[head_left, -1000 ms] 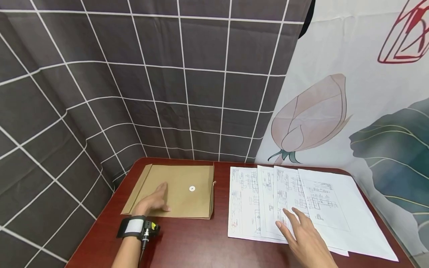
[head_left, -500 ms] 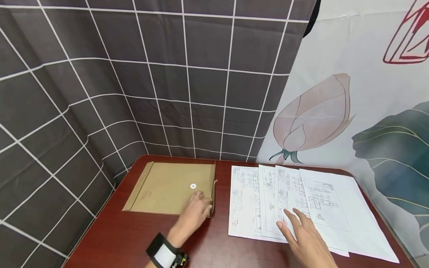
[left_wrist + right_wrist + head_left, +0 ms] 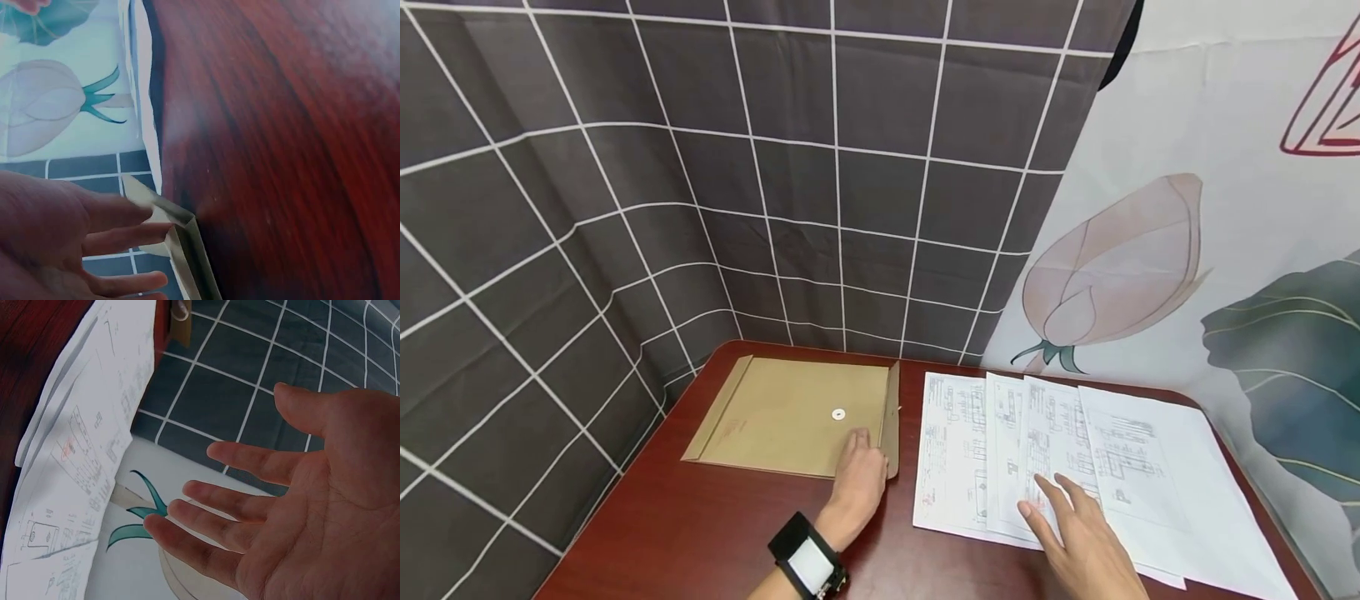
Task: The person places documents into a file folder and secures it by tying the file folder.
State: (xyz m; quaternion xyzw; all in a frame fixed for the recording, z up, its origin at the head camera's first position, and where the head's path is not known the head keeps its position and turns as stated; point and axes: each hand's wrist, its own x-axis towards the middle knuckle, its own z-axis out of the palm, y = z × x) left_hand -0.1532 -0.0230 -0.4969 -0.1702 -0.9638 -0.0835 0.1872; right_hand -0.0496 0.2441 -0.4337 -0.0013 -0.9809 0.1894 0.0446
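Flat tan paper envelope [image 3: 786, 417] on the red-brown wooden tabletop [image 3: 677, 542]: left hand [image 3: 858, 473] at its raised flap [image 3: 892, 414], whether pinching I cannot tell; right hand's [image 3: 1081, 533] fingers relaxed near white printed sheets [image 3: 1150, 475]. Tugging could crease the flap.

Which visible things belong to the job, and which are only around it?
Seemingly part of the job:
brown rectangular paper envelope, left hand at its edge
overlapping white printed paper sheets, right hand over them

Only surroundings:
reddish-brown wooden table
dark grey cloth with white grid
white cloth with pink flower-bud print
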